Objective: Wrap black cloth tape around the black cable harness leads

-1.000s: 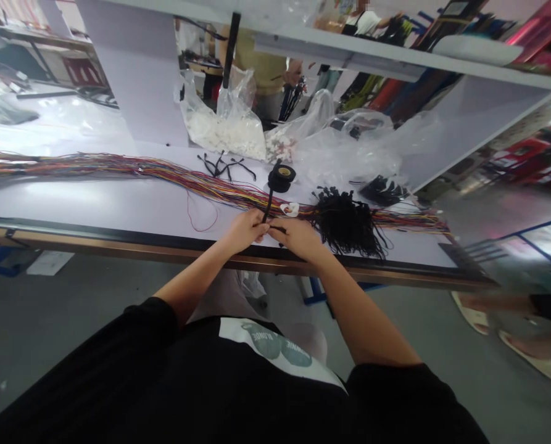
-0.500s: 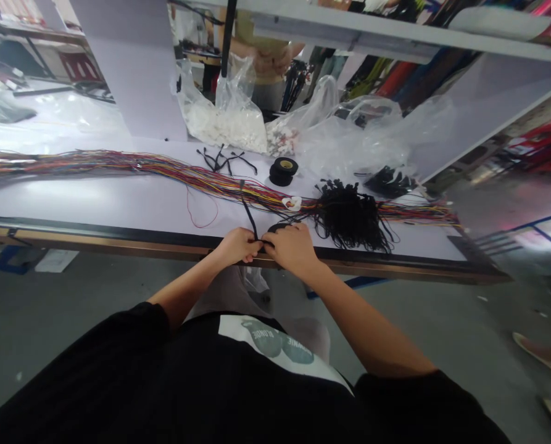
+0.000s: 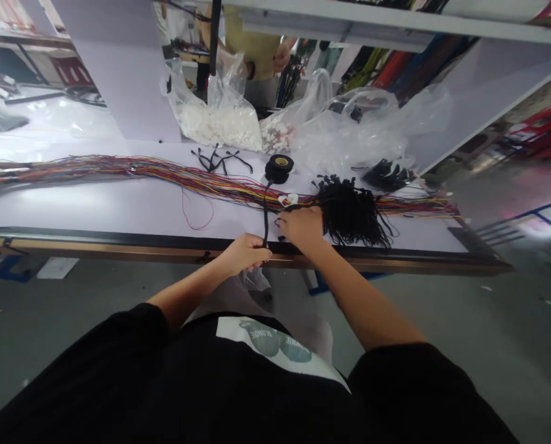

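My left hand (image 3: 247, 254) is closed at the table's front edge. Its fingertips pinch the lower end of a short black cable (image 3: 266, 216), which stands up from them towards the back and has a small dark tip. Just to the right, my right hand (image 3: 303, 228) reaches over the tabletop with its fingers curled down around something dark, mostly hidden under the palm. Close by its knuckles lies a pile of black cables (image 3: 353, 213) with small connectors. Behind both hands runs a long bundle of coloured wires (image 3: 201, 182).
Two stacked rolls of black tape (image 3: 279, 168) stand behind the wires. Several black branched cables (image 3: 219, 160) lie left of them. Clear plastic bags (image 3: 219, 123) of small white parts line the back, below a shelf (image 3: 349, 31). Another person (image 3: 252, 43) is beyond.
My hands have moved apart: the right went forward, up and to the right, while the left shifted slightly right and nearer. The black cable now stands more upright in my left hand.
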{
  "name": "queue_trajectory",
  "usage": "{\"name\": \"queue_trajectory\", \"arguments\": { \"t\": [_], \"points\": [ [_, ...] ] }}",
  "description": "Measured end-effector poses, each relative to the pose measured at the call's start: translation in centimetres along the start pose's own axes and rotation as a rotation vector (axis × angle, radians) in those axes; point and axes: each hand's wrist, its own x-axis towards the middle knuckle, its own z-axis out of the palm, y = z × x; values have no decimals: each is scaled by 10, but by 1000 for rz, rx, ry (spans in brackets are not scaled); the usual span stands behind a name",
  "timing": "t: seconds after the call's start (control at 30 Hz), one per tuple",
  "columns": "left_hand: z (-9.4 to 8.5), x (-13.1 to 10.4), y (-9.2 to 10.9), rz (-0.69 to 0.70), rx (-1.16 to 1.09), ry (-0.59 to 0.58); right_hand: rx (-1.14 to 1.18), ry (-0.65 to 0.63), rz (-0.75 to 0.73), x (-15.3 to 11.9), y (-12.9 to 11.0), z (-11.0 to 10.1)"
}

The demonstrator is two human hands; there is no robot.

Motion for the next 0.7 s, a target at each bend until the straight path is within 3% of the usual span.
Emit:
{"name": "queue_trajectory", "arguments": {
  "t": [0.17, 0.27, 0.4, 0.5, 0.63, 0.7],
  "points": [
    [-18, 1, 6, 88, 86, -101, 26, -57, -134, -1, 9, 12],
    [-29, 4, 12, 106, 183, -223, 159, -10, -74, -5, 6, 14],
    [-36, 5, 20, 103, 356, -441, 895, -61, -56, -9, 1, 11],
    [-38, 6, 23, 92, 425, -479, 1377, -111, -33, -14, -5, 7],
    [-43, 7, 19, 58, 368, -464, 1619, -211, -86, -20, -11, 1],
    [-43, 8, 15, 77, 366, -401, 1630, -159, -30, -19, -15, 1]
  ]
}}
